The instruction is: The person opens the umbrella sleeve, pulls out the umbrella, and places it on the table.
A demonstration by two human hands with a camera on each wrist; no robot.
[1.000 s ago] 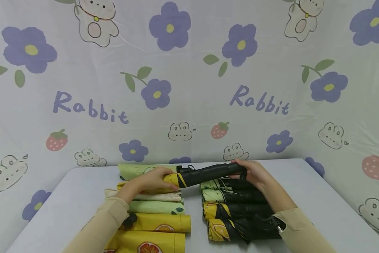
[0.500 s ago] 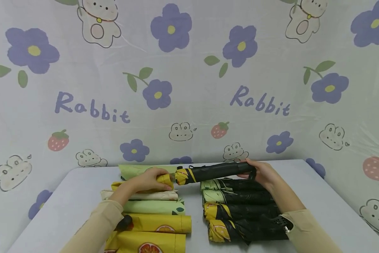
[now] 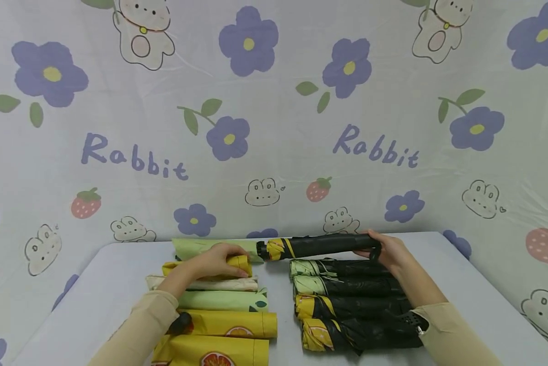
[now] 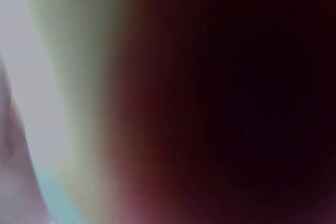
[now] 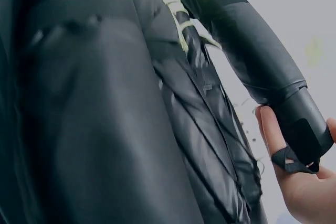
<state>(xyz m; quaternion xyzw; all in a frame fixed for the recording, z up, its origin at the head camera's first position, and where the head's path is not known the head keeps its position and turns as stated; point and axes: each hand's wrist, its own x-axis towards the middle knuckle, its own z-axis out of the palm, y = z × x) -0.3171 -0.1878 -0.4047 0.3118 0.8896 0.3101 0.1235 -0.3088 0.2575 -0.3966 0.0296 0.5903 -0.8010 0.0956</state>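
At the back of the table, my right hand holds a folded umbrella by its handle end. It is black with a yellow patterned tip end, and lies nearly level in the air. In the right wrist view the fingers and thumb flank the dark handle, with a wrist strap hanging there. My left hand grips a yellow umbrella sleeve. A small gap parts the sleeve's mouth from the umbrella's tip. The left wrist view is too dark and blurred to read.
Under my left arm lie further sleeves: light green, whitish, green and yellow. Several folded black umbrellas with green or yellow ends lie stacked in a row at the right. A printed cloth hangs behind the white table.
My right hand has moved right with the umbrella, drawing it fully out of the yellow sleeve. My left hand shifted slightly left, then stayed with the sleeve in its grip.
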